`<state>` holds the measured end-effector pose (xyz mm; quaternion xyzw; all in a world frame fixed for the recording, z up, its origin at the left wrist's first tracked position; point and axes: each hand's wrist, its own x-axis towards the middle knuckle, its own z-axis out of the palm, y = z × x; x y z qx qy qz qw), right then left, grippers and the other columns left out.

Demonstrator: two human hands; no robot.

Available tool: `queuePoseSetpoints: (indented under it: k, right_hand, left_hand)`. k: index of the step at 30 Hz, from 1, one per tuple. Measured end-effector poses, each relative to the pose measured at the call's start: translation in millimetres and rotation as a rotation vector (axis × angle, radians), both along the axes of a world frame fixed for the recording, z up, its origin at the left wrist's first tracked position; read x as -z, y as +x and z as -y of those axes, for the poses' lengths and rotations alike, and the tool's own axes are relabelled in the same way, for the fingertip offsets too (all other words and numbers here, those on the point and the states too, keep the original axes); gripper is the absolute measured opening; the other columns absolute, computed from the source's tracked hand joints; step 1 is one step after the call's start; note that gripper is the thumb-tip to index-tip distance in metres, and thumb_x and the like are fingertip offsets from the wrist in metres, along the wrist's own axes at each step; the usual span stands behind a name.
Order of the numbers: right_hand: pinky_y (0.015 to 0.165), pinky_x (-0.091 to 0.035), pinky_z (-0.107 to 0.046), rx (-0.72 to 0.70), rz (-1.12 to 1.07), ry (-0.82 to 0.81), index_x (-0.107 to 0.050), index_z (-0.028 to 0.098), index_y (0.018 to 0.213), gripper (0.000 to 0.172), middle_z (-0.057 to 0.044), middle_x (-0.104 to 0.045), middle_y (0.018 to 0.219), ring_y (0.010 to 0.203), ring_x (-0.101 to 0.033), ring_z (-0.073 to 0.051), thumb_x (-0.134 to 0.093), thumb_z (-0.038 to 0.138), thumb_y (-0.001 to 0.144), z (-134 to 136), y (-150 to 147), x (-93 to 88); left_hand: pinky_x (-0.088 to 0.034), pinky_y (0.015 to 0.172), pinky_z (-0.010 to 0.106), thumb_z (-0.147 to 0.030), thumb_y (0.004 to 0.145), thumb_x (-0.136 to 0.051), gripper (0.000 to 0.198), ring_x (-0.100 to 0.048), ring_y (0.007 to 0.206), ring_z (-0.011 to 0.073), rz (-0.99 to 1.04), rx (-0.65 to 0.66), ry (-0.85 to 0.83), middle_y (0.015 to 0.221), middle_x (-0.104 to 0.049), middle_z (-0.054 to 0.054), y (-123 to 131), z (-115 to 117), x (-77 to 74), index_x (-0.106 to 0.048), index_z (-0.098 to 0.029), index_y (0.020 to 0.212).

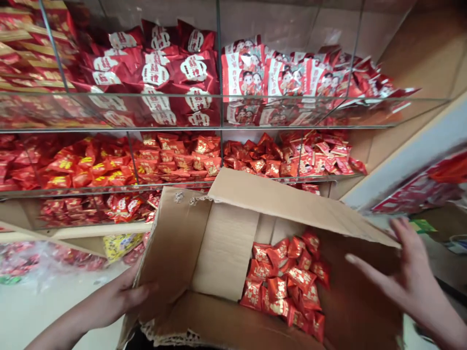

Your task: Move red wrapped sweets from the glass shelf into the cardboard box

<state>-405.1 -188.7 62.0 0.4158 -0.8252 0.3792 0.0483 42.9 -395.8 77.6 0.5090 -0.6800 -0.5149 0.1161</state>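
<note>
In front of me is an open cardboard box (226, 253), tilted, its flaps raised and its cut edges torn. Small red-and-gold wrapped candies (280, 282) lie heaped toward its right side. My left hand (120, 296) grips the box's left wall, thumb over the edge; its other fingers are hidden behind the cardboard. At the right end, my right hand (412, 272) is open, thumb stretched over the inside of the box and fingers spread by the flap's corner. Whether it touches the cardboard I cannot tell.
Glass-divided shelves (175, 129) rise behind the box. Dark red packets (156, 73) and white-and-red packets (280, 75) fill the upper one, small red candies (175, 158) the lower. Bagged goods (47, 257) lie at lower left. A pale post (397, 165) slants at right.
</note>
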Motion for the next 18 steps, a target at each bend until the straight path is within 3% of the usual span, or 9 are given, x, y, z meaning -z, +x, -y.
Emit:
queuePoseSetpoints:
  k: [2,5,8,11,14,18]
  right_hand:
    - [0.085,-0.044,-0.041,-0.05,-0.045,0.117,-0.042,0.02,0.123,0.073,-0.013,-0.05,0.122,0.105,-0.051,-0.031,-0.054,0.059,0.063,20,-17,-13.3]
    - [0.082,-0.045,-0.033,-0.252,-0.007,0.201,-0.056,0.022,0.102,0.044,-0.009,-0.06,0.111,0.097,-0.057,-0.024,-0.044,0.053,0.073,30,-32,-16.0]
    - [0.073,-0.046,-0.027,-0.405,-0.032,0.223,-0.057,0.021,0.099,0.038,-0.008,-0.063,0.105,0.09,-0.06,-0.021,-0.043,0.049,0.076,42,-35,-14.3]
    - [0.067,-0.046,-0.027,-0.467,-0.001,0.193,-0.058,0.02,0.088,0.036,-0.007,-0.066,0.087,0.077,-0.061,-0.02,-0.048,0.051,0.074,73,-31,-13.5]
    - [0.067,-0.045,-0.029,-0.475,0.059,0.108,-0.058,0.019,0.079,0.036,-0.006,-0.065,0.078,0.072,-0.059,-0.021,-0.051,0.054,0.071,115,-23,-7.4]
    - [0.07,-0.046,-0.032,-0.453,0.122,0.052,-0.056,0.02,0.084,0.033,-0.006,-0.065,0.083,0.078,-0.061,-0.021,-0.05,0.05,0.073,158,-11,13.4]
  left_hand:
    - [-0.024,0.104,0.043,-0.045,0.062,-0.067,0.041,-0.043,0.116,0.0314,-0.025,-0.035,0.02,0.105,-0.064,-0.002,1,-8,-2.7,-0.064,-0.031,0.1]
    - [-0.026,0.103,0.042,-0.046,0.064,-0.064,0.046,-0.041,0.118,0.0312,-0.049,-0.065,0.061,0.112,-0.061,-0.002,7,-26,-3.0,-0.061,-0.03,0.107]
    - [-0.027,0.103,0.043,-0.048,0.064,-0.063,0.055,-0.043,0.116,0.032,-0.014,-0.09,0.061,0.114,-0.06,-0.001,17,-46,3.9,-0.055,-0.029,0.115]
    - [-0.025,0.103,0.044,-0.051,0.067,-0.058,0.061,-0.042,0.117,0.0319,0.046,-0.113,-0.035,0.114,-0.06,0.0,24,-55,12.6,-0.049,-0.027,0.122]
    - [-0.024,0.103,0.043,-0.051,0.069,-0.055,0.058,-0.041,0.118,0.0318,0.118,-0.118,-0.167,0.11,-0.062,0.002,26,-43,18.2,-0.051,-0.024,0.121]
    - [-0.033,0.099,0.04,-0.047,0.069,-0.054,0.048,-0.048,0.111,0.0297,0.139,-0.15,-0.275,0.108,-0.063,0.001,27,-13,24.7,-0.059,-0.024,0.111]
